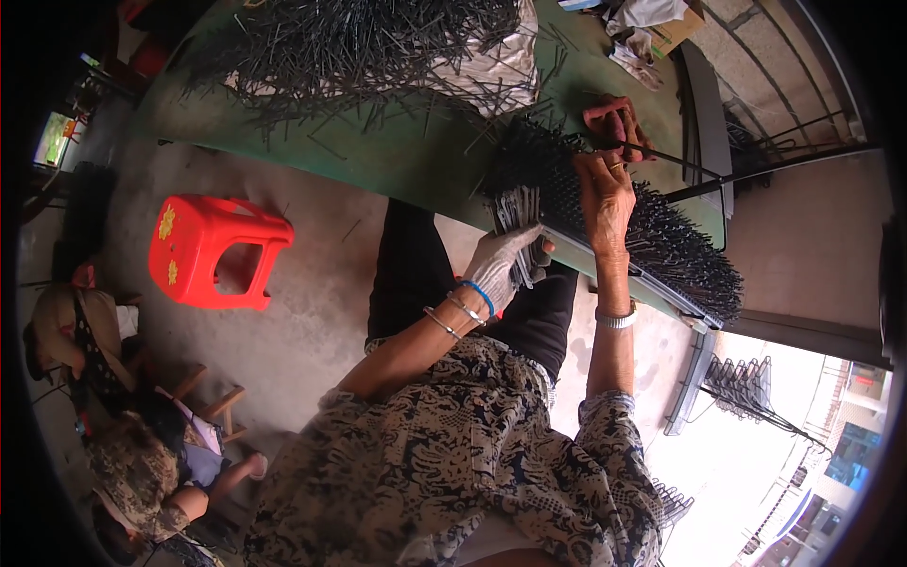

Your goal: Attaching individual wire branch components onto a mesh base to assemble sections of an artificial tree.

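Observation:
My left hand (495,266), in a pale glove, is closed around a bundle of thin grey metal strips (517,205). It is at the near edge of the bench, beside a long dense row of dark thin rods (529,156) standing on end. My bare right hand (607,206) is over the middle of that row, its fingers pinched together among the rod tops. Whatever lies between those fingertips is too small to make out. A metal rail (661,289) runs along the row's near side.
On the green bench (331,170), loose dark rods (378,47) lie heaped on a pale sheet (491,80). A reddish cloth (619,123) is beyond my right hand. A red plastic stool (194,250) stands on the floor at left. Other people (142,463) sit at lower left.

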{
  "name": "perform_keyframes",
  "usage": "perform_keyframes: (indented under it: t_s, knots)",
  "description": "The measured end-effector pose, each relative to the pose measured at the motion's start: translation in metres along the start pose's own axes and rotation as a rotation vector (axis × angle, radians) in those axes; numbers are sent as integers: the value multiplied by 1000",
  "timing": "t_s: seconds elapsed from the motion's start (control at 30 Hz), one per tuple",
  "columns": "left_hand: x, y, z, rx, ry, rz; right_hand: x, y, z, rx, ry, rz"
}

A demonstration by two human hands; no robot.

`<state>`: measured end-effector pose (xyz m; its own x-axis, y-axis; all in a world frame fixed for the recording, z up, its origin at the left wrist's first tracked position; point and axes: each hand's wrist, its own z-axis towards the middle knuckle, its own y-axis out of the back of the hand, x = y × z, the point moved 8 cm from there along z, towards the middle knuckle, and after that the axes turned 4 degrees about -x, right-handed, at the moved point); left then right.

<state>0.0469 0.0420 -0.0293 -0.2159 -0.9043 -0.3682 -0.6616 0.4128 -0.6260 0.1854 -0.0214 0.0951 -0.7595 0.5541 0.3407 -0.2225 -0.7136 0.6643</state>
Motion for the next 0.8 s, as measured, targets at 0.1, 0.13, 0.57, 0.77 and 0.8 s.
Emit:
perform_keyframes:
  t_s: [0.1, 0.13, 0.57, 0.77, 0.8]
  knots:
    - [0, -1, -2, 22, -4, 7, -1, -2, 1, -10, -13, 36]
    - [-1, -2, -3, 37, -17, 13, 0, -3, 3, -11, -13, 36]
    - [-2, -5, -4, 83, -26, -18, 2, -10, 0, -117, 14, -146]
    - [1, -2, -2, 31, -4, 21, -1, -12, 3, -83, -15, -184]
    - [1, -2, -1, 38, -11, 39, -6, -13, 2, -69, -30, -191]
